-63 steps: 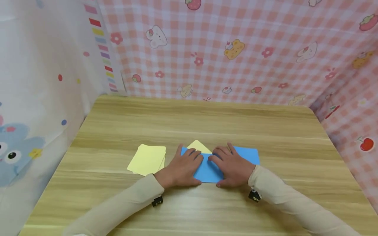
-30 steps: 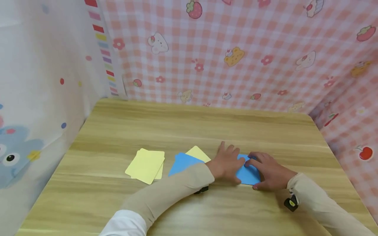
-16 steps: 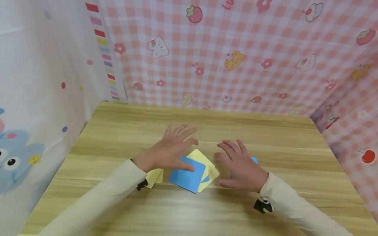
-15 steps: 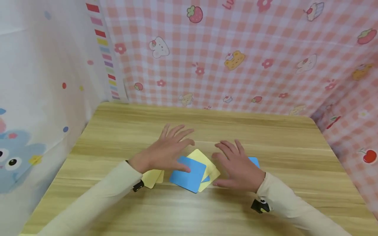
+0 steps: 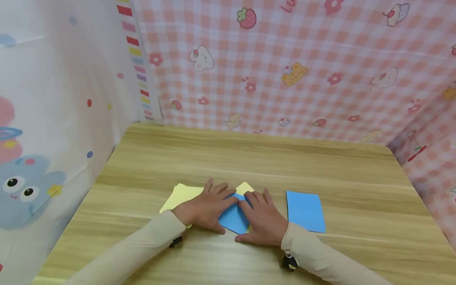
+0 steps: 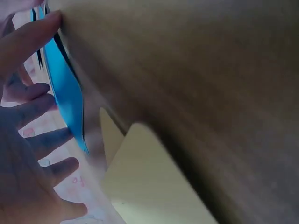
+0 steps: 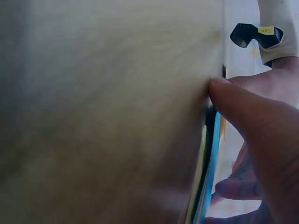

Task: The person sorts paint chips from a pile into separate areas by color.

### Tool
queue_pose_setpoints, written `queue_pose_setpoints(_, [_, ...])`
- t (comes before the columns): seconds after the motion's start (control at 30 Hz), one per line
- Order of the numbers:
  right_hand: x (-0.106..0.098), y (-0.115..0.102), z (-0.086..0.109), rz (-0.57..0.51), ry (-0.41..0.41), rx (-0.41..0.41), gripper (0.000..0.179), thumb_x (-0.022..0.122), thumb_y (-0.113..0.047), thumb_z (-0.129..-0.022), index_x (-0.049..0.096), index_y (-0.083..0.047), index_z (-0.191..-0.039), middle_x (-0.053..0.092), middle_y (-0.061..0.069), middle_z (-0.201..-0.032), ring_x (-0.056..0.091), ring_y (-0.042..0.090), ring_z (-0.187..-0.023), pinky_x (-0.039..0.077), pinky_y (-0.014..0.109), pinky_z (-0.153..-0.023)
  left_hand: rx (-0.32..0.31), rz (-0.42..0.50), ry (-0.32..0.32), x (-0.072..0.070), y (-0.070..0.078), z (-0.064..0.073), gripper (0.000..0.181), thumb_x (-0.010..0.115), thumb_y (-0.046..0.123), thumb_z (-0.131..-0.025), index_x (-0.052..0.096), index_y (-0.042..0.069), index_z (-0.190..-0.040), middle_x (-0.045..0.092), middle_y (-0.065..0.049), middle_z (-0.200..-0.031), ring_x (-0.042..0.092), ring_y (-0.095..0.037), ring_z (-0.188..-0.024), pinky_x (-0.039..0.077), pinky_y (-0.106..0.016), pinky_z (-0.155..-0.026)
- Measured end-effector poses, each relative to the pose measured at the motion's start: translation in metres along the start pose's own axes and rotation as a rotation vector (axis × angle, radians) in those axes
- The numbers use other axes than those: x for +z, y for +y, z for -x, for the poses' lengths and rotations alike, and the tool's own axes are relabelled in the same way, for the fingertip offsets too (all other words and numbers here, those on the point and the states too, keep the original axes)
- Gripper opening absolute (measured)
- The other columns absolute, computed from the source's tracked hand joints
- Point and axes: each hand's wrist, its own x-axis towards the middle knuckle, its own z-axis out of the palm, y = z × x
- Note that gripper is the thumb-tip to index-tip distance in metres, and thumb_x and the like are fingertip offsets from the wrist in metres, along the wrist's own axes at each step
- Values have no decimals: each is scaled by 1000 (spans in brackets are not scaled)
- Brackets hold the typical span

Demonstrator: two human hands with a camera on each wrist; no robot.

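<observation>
Left hand (image 5: 208,209) fingers apart and loosely spread, over the left side of the central blue card (image 5: 233,221); left wrist view puts the thumb tip at the card's edge, with the other fingers lined up along its far side. Right hand (image 5: 262,219) over the right side of the same card, fingers bent, thumb by the near edge; can't tell if it pinches the card or only touches it. So the central blue card lies between the 2 hands, its middle showing, sides partly covered by fingers. Index fingers of both hands come close together on top of it.

Central yellow card (image 5: 244,187) partly under the blue, 1 corner poking out past the far edge, a sliver visible by the right hand. Right wrist view: pale and blue edges layered close, seen nearly side-on, just below the thumb tip.

Left yellow cards (image 5: 181,196) overlap beside the left hand, partly hidden by it. Right blue card (image 5: 305,211) flat, apart from the central cards, just beyond the right wrist.

Wood-grain table (image 5: 213,158) under everything. Pink checked cloth (image 5: 263,51) behind, white printed cloth (image 5: 53,75) at left. Beige sleeves (image 5: 133,253) on both arms.
</observation>
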Motion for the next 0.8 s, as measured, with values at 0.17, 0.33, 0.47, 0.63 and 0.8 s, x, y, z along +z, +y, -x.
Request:
queue_pose_setpoints(0.17, [0, 3, -4, -61, 21, -2, 83, 64, -67, -72, 46, -9, -128, 46, 14, -128, 43, 30, -118, 26, 64, -102, 2, -8, 60, 0, -1, -1, 78, 72, 53, -72, 41, 21, -136, 41, -6, -140, 31, -29, -133, 16, -66, -105])
queue_pose_setpoints(0.33, [-16, 20, -2, -173, 24, -18, 73, 72, -57, -71, 46, -13, -123, 42, 14, -134, 39, 28, -121, 28, 57, -103, 8, -9, 118, -13, 2, -5, 73, 71, 56, -73, 43, 24, -133, 40, -6, -140, 30, -31, -133, 13, -66, -106])
queue_pose_setpoints(0.47, [-49, 54, 15, -226, 36, -55, 70, 77, -48, -71, 46, -13, -122, 37, 15, -138, 35, 28, -125, 40, 46, -96, 52, -59, 181, -36, 12, -23, 71, 69, 59, -74, 45, 25, -131, 38, -8, -144, 27, -34, -136, 14, -67, -104])
queue_pose_setpoints(0.63, [-83, 106, 57, -222, 25, -46, 68, 82, -40, -68, 47, -16, -121, 36, 13, -142, 34, 29, -127, 39, 49, -91, 110, -104, 216, -57, 47, -76, 70, 65, 65, -75, 47, 26, -129, 40, -8, -142, 30, -32, -135, 16, -67, -104])
queue_pose_setpoints(0.8, [-78, 137, 94, -219, -45, 9, 62, 83, -33, -69, 48, -19, -119, 37, 15, -143, 33, 34, -127, 29, 58, -93, 54, -126, 111, -42, 80, -125, 70, 57, 70, -77, 42, 30, -133, 39, -5, -143, 31, -30, -134, 14, -65, -106])
